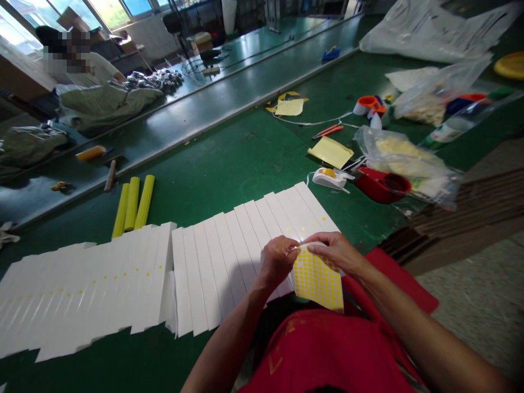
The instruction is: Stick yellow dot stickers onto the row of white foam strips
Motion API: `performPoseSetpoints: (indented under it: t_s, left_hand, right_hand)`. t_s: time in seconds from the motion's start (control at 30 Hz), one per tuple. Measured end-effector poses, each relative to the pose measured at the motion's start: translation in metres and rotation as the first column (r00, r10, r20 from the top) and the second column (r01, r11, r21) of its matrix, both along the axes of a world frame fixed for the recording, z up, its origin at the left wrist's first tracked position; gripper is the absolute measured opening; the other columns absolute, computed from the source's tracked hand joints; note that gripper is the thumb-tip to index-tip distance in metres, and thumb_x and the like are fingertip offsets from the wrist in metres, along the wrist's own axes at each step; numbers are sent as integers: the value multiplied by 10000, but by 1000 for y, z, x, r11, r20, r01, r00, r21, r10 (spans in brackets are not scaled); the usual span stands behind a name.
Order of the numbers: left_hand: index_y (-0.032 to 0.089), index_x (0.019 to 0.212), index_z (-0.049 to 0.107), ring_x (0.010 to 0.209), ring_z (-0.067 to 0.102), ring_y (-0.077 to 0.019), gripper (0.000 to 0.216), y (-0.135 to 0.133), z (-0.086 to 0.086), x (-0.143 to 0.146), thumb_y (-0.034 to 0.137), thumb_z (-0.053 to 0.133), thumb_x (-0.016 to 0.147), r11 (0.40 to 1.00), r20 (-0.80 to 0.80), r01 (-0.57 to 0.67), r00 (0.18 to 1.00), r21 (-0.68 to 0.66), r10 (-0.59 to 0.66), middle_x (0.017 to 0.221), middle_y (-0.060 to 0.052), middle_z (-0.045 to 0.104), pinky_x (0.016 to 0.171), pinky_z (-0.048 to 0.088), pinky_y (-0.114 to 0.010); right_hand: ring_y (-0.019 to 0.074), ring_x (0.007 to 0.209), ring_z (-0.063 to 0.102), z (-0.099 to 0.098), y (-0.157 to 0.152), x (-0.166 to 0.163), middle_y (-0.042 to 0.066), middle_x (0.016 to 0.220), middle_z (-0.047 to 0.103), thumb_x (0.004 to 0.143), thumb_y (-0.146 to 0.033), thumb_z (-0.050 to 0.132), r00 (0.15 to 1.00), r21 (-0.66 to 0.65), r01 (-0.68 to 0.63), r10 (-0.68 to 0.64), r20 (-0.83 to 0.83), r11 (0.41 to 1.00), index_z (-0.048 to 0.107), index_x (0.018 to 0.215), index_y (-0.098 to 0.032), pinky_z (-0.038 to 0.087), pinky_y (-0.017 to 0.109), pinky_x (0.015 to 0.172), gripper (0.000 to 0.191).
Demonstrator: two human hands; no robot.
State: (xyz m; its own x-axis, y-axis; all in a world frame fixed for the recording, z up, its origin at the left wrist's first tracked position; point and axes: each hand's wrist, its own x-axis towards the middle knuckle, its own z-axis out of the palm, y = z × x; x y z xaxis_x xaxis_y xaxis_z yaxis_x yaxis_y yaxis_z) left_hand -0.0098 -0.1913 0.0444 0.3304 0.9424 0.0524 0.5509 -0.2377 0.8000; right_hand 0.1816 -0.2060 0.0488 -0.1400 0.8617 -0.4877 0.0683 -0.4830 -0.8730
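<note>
A sheet of small yellow round stickers (319, 281) hangs between both hands over the near table edge. My left hand (278, 259) pinches its top left corner. My right hand (333, 250) pinches the top edge beside it. Just beyond the hands lies a fanned row of white cards (229, 256), the rightmost ones each bearing a yellow dot. A second fanned row of white cards (85, 289) with a line of yellow dots lies further left.
The green table (229, 164) also holds three yellow tubes (133, 204), a red tape dispenser (382, 185), a white dispenser (329, 177), yellow paper (331, 151), plastic bags (409, 158) and stacked cardboard (462, 210). A person sits at the far left (82, 65).
</note>
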Motion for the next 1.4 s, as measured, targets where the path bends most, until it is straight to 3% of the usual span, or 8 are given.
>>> performPoseSetpoints:
  t_s: [0.27, 0.4, 0.6, 0.87, 1.07, 1.17, 1.3, 1.4]
  left_hand:
    - [199, 724, 694, 697, 561, -122, 103, -2, -1, 1, 144, 620, 769, 998, 70, -24, 997, -55, 28, 733, -2, 643, 673, 421, -248]
    - [199, 730, 707, 766, 569, -125, 30, 7, -13, -6, 176, 689, 731, 985, 177, -124, 974, -119, 144, 802, -3, 616, 701, 429, -248]
    - [222, 712, 743, 918, 552, -194, 65, 36, -37, -20, 215, 690, 750, 922, -159, -369, 924, -119, 349, 885, -37, 633, 840, 436, -326]
    - [226, 738, 744, 971, 506, -271, 99, 39, -52, -9, 253, 664, 790, 894, -307, -444, 860, -53, 408, 948, -82, 627, 862, 389, -411]
    - [190, 987, 686, 1000, 508, -258, 204, 34, -58, -5, 234, 689, 787, 875, -296, -480, 828, 64, 476, 1022, -88, 583, 897, 383, -397]
    - [149, 944, 647, 951, 522, -246, 179, 35, -61, -10, 205, 696, 782, 868, -232, -487, 837, 99, 496, 967, -90, 576, 881, 396, -383]
    - [163, 796, 616, 837, 538, -189, 171, 29, -51, -17, 247, 523, 912, 892, -163, -443, 877, 88, 451, 838, -59, 568, 808, 411, -321]
    - [181, 896, 624, 712, 537, -144, 247, 13, -35, -16, 363, 464, 946, 943, -34, -322, 947, -81, 320, 733, -10, 571, 687, 401, -272]
  right_hand:
    - [153, 523, 560, 3, 1, -1, 18, 600, 625, 648, -403, 709, 1000, -3, -7, 7, 8, 1000, 731, 852, -149, 378, 230, 446, 326]
    - [155, 525, 567, 4, 1, -3, 19, 595, 629, 639, -396, 717, 1000, -8, -9, 9, -3, 1000, 737, 844, -152, 383, 224, 442, 319]
    - [175, 560, 600, 4, 0, -2, 38, 640, 663, 629, -426, 743, 999, -30, -9, 8, -34, 999, 738, 867, -143, 404, 234, 458, 369]
    - [175, 608, 622, -4, 0, 1, 42, 712, 695, 650, -417, 723, 998, -41, -31, 29, -52, 999, 716, 899, -128, 433, 255, 537, 381]
    - [180, 618, 626, -5, 2, 3, 39, 707, 689, 639, -417, 731, 999, -28, -37, 36, -40, 999, 722, 901, -130, 440, 256, 543, 390]
    - [184, 607, 618, -2, 2, 3, 39, 682, 680, 623, -416, 747, 998, -40, -35, 33, -50, 999, 733, 872, -144, 433, 252, 514, 370]
    - [179, 582, 601, 1, 2, 3, 40, 668, 673, 629, -413, 758, 998, -25, -25, 23, -58, 999, 742, 860, -156, 409, 244, 474, 346]
    - [163, 556, 583, -1, 2, 1, 32, 664, 670, 642, -406, 759, 998, 7, -36, 37, -54, 999, 745, 875, -156, 397, 238, 465, 343]
